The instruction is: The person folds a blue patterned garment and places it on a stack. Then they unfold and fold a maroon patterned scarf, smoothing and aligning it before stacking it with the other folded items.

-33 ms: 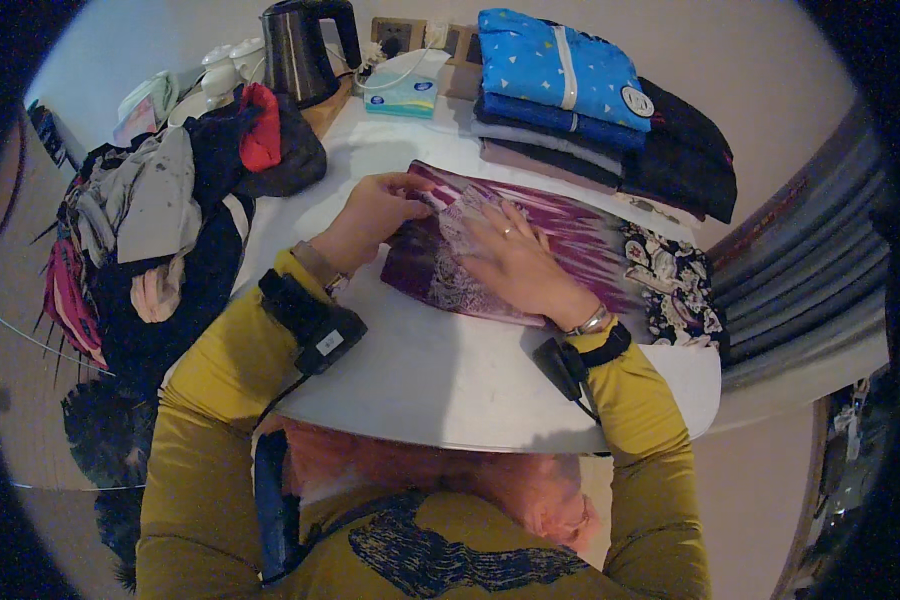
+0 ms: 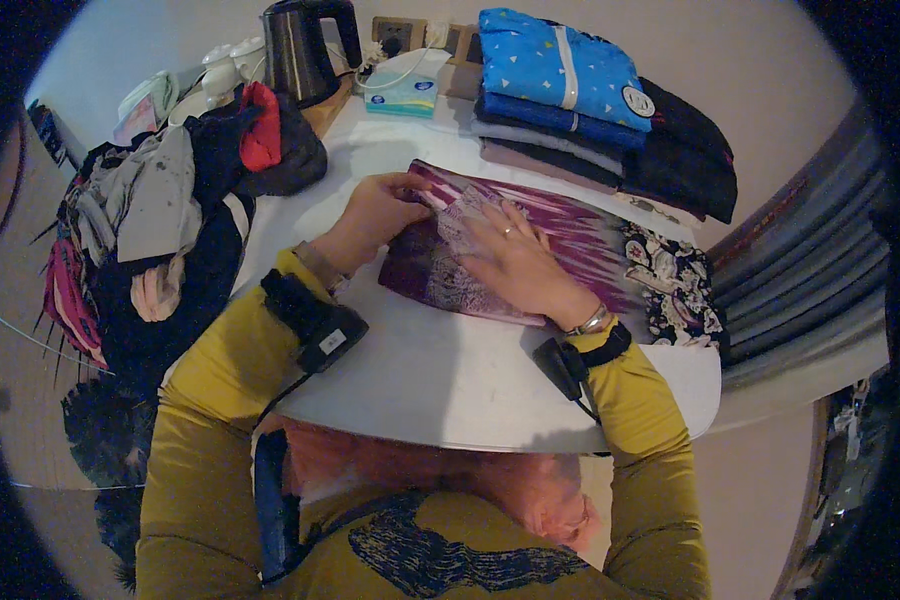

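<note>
A purple patterned cloth [image 2: 570,250] lies partly folded on the white round table [image 2: 450,380]. My left hand [image 2: 370,215] pinches a fold at its upper left edge. Just to the right, my right hand [image 2: 515,262] lies flat on the cloth with fingers spread, a ring on one finger. The two hands almost touch. A dark floral part of the fabric [image 2: 670,285] sticks out at the cloth's right end. Both wrists wear black bands with small devices.
A stack of folded clothes [image 2: 590,100], blue on top, sits at the table's back right. A dark kettle [image 2: 300,45] and a tissue box [image 2: 400,95] stand at the back. A heap of unfolded garments [image 2: 170,210] covers the left side.
</note>
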`<state>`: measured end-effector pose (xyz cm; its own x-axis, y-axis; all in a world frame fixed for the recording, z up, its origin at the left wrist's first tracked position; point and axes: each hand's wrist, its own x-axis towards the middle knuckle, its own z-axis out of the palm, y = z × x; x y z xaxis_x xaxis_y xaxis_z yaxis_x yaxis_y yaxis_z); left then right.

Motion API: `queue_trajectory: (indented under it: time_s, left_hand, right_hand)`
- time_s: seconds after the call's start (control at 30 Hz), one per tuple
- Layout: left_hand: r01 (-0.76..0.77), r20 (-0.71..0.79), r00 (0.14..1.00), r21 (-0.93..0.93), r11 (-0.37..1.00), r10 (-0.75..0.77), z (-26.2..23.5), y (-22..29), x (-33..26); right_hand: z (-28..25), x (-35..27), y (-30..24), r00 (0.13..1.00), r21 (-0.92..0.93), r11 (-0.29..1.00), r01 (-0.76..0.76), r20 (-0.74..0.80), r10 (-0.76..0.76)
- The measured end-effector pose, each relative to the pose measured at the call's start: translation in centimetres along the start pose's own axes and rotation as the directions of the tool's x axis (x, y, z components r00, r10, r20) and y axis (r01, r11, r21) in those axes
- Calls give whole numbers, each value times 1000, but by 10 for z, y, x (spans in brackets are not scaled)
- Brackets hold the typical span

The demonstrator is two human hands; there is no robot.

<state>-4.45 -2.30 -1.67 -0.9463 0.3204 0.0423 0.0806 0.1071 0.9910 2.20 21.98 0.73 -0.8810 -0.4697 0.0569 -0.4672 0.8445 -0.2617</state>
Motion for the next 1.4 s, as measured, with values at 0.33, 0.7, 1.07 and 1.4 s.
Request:
queue_trajectory:
  time_s: [0.33,0.7,1.07,1.4]
  left_hand:
    - [-302,202,903,926,226,380,20,-26,-6]
    - [-203,-96,942,598,775,321,6,9,-6]
    - [105,-145,982,-102,989,-119,2,21,-12]
    - [194,24,980,-305,932,-196,-10,20,-19]
  right_hand:
    - [5,0,5,999,-11,1000,15,-34,-16]
    - [6,0,8,999,-26,999,28,-43,-29]
    - [0,-1,2,1000,-16,1000,9,-7,-9]
    - [0,-2,2,1000,-12,1000,19,-18,-19]
